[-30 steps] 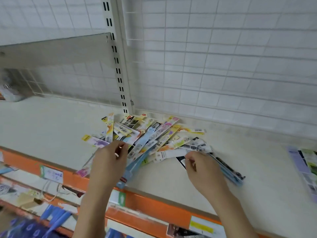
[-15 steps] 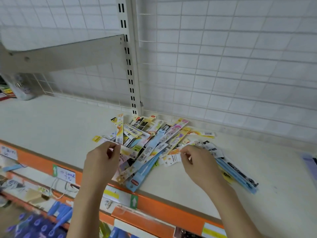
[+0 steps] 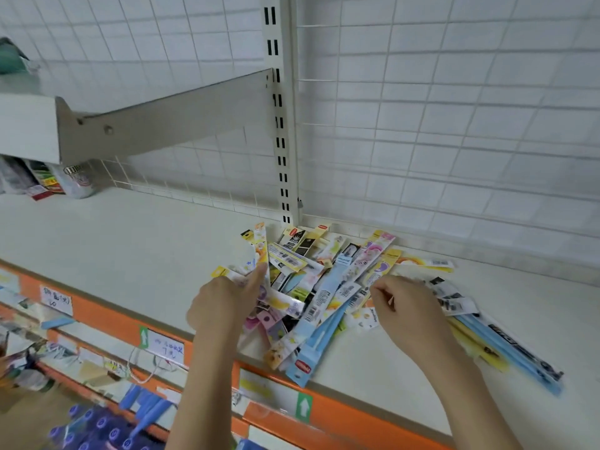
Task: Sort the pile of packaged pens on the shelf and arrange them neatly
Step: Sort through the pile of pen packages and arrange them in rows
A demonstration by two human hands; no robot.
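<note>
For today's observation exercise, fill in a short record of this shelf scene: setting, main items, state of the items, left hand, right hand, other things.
setting: shop shelf with an orange front edge and a white wire grid behind
main items: pile of packaged pens
state of the items: jumbled, overlapping at many angles, not yet sorted
left hand: pinches a packet at the pile's left edge
right hand: fingers curled at the pile's right side; what they grip is unclear
other things: price labels on the shelf edge

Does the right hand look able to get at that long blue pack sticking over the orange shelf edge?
Probably yes. The blue pack lies on top of the pile, uncovered, just left of the right hand, with nothing between them.
</note>
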